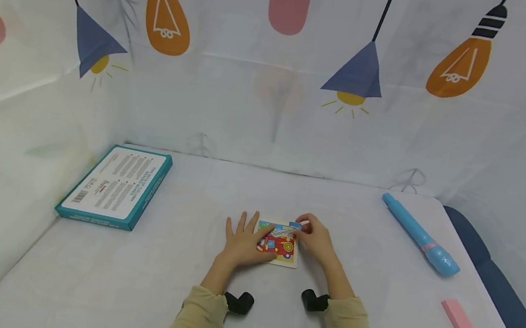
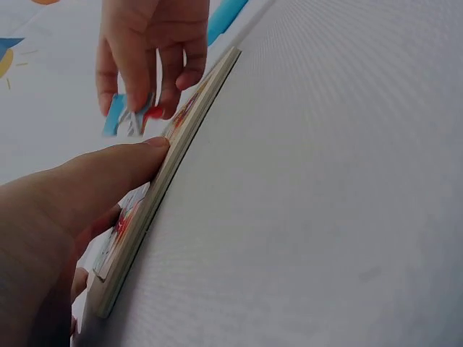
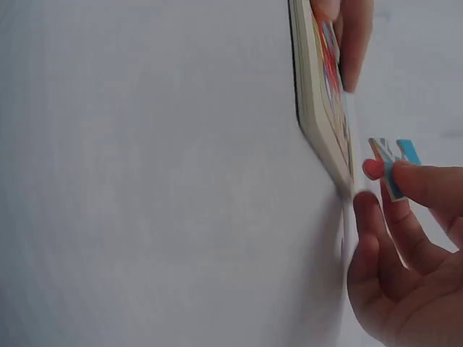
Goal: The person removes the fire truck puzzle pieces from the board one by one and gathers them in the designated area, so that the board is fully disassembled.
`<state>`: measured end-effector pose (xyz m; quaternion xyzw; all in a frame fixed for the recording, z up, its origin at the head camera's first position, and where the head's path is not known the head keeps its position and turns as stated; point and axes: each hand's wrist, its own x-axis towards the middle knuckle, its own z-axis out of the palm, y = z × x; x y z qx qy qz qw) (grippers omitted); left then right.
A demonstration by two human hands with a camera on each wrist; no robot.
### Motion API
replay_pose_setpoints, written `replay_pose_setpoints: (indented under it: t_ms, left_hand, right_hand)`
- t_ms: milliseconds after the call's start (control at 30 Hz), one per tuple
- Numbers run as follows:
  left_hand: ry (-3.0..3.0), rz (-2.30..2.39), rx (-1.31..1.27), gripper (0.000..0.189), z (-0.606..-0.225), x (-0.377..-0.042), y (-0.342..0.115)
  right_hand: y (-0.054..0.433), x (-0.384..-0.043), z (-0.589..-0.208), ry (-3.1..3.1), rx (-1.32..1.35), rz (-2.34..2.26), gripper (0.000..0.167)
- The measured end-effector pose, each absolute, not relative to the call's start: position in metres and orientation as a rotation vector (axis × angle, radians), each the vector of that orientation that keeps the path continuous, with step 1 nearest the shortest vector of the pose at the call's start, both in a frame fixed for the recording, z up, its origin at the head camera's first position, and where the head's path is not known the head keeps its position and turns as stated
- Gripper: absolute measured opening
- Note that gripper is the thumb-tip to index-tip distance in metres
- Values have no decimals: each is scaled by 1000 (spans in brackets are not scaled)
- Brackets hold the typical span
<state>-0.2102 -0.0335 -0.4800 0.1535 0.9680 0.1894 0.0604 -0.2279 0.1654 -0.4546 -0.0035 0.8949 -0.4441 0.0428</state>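
Observation:
A small wooden jigsaw puzzle (image 1: 285, 252) with a red fire truck picture lies on the white table. My left hand (image 1: 242, 246) is spread over its left side, fingers straight, and the thumb (image 2: 137, 163) presses on the board's near edge. Between thumb and fingertips my right hand (image 1: 317, 240) pinches a puzzle piece (image 3: 394, 163) in blue, white and red. In the right wrist view the piece is raised beside the board's corner. The left wrist view has it just above the board's surface, with the other right fingers loosely bent.
A teal-edged box (image 1: 113, 185) lies at the back left. To the right are a blue tube-shaped object (image 1: 417, 233) with a pink band and a pink block (image 1: 458, 317). White printed cloth walls (image 1: 229, 114) rise behind the table and at its sides.

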Motion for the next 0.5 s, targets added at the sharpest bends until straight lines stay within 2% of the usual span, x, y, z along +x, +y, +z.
replay_pose_setpoints:
  t_ms: [500]
  left_hand:
    - [2927, 589, 477, 74, -478, -209, -34]
  right_hand:
    - [217, -225, -456, 2638, 273, -1562, 39]
